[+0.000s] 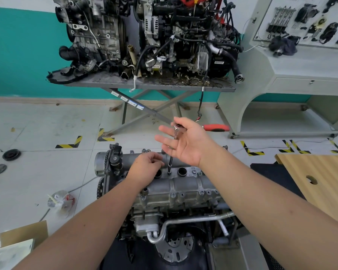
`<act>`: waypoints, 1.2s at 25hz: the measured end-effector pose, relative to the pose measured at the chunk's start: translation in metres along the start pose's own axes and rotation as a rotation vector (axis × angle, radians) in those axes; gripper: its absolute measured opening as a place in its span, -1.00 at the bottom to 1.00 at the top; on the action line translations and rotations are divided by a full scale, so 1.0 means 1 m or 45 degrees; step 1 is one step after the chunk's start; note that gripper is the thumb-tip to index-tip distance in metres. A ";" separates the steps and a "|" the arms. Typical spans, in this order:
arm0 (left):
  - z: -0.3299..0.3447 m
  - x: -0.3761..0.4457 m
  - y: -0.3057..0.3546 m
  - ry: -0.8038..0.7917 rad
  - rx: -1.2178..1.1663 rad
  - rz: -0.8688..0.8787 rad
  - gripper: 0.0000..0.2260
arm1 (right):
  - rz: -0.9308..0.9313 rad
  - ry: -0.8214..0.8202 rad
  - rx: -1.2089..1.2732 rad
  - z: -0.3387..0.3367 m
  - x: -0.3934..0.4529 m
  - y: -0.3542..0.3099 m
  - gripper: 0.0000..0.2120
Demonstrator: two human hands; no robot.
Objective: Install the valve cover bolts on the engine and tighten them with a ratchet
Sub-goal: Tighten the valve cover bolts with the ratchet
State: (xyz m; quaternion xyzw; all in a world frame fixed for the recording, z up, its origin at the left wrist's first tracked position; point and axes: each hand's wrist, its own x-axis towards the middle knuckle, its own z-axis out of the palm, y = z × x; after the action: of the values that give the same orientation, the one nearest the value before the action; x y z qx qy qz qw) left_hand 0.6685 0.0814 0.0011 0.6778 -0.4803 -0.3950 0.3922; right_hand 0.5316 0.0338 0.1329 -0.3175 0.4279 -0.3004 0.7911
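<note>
A grey engine stands in front of me with its valve cover on top, several bolts along its near edge. A ratchet with a red handle sits on a long extension bar that stands upright on a bolt between two plug wells. My right hand holds the ratchet head under the thumb, its fingers spread straight. On the cover, just left of the bar's foot, rests my left hand with curled fingers. Whether it touches the bar is hidden.
A metal table behind carries two other engines. A white parts-display bench stands at the right, a wooden board near right. A plastic bag, round caps and cardboard lie on the tiled floor at left.
</note>
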 end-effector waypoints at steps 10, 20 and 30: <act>0.002 0.003 0.002 -0.251 0.593 0.125 -0.75 | -1.004 0.351 -0.825 -0.013 0.008 0.029 -0.70; 0.017 0.014 0.014 -0.287 1.125 0.321 -0.86 | -1.367 0.188 -1.159 -0.031 0.005 0.033 -0.75; -0.039 0.016 0.018 -0.002 0.621 0.129 -0.79 | -1.140 0.093 -1.477 -0.026 -0.008 0.021 -0.76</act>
State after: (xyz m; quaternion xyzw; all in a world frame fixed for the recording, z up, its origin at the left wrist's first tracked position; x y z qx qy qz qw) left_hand 0.7017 0.0678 0.0299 0.7271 -0.5951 -0.2477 0.2361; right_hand 0.5095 0.0461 0.1093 -0.8195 0.3735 -0.3303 0.2824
